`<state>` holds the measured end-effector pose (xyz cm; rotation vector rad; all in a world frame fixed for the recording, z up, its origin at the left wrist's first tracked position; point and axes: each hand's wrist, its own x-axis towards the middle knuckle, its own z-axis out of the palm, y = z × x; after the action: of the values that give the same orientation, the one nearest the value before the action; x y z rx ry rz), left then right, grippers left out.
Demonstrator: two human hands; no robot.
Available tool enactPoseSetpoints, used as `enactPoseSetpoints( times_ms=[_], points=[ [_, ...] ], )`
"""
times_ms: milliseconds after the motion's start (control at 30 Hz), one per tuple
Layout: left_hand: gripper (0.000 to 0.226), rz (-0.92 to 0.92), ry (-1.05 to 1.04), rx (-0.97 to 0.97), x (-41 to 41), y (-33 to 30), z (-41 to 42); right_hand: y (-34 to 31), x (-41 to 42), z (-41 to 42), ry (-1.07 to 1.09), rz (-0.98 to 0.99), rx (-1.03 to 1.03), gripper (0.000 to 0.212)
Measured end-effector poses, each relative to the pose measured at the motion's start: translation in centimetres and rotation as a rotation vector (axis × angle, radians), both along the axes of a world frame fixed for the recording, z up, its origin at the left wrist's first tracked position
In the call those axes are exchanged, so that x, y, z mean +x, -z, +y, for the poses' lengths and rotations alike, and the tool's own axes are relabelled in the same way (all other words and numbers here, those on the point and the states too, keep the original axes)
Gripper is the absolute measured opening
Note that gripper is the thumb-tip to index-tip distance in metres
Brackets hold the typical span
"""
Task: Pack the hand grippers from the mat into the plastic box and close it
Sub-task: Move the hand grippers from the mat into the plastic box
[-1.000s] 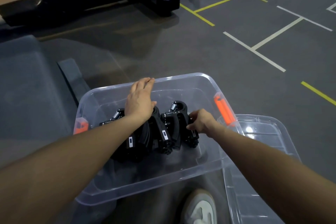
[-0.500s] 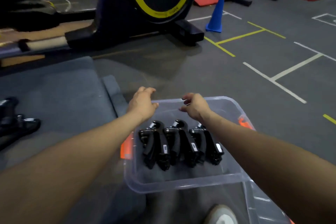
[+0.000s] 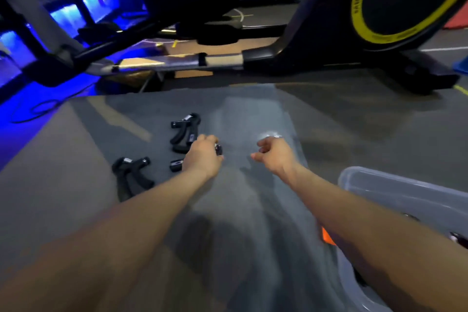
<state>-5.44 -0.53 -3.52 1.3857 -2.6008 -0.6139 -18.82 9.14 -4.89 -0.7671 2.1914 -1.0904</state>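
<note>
Two black hand grippers lie loose on the grey mat (image 3: 253,114): one far hand gripper (image 3: 184,132) and one nearer hand gripper (image 3: 131,175) to the left. My left hand (image 3: 202,154) curls over a third hand gripper (image 3: 176,164) on the mat; only its ends show on either side of the hand. My right hand (image 3: 276,157) hovers over the mat with loosely curled fingers and holds nothing. The clear plastic box (image 3: 379,185) stands at the right edge with an orange latch (image 3: 328,237); dark shapes inside it are mostly hidden by my right arm.
A large black exercise machine (image 3: 316,40) with a yellow-ringed flywheel (image 3: 405,0) stands just beyond the mat. Its rail (image 3: 177,63) runs along the mat's far edge. Blue-lit floor with a cable lies at the left.
The view has swung left from the box to the mat. Both hands left the box rim; my left hand now grips a hand gripper on the mat.
</note>
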Motion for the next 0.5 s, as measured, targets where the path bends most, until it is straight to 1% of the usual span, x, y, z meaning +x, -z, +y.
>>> enactPoseSetpoints(
  times_ms=[133,233,367,500],
  points=[
    [0.046,-0.065,-0.063,-0.019,1.9,2.0,-3.7,2.5,1.5,-4.6,-0.05,-0.008,0.006,0.04],
    [0.05,-0.165,-0.062,-0.023,2.8,4.1,-5.8,4.3,1.8,-6.3,-0.07,0.006,0.034,0.04],
    [0.051,-0.305,-0.04,0.017,3.2,6.5,-7.3,5.9,1.3,-7.2,-0.047,0.038,0.062,0.04],
    [0.042,-0.328,-0.032,-0.044,3.2,7.6,-7.7,5.9,0.7,-6.5,-0.007,0.057,0.082,0.037]
  ],
)
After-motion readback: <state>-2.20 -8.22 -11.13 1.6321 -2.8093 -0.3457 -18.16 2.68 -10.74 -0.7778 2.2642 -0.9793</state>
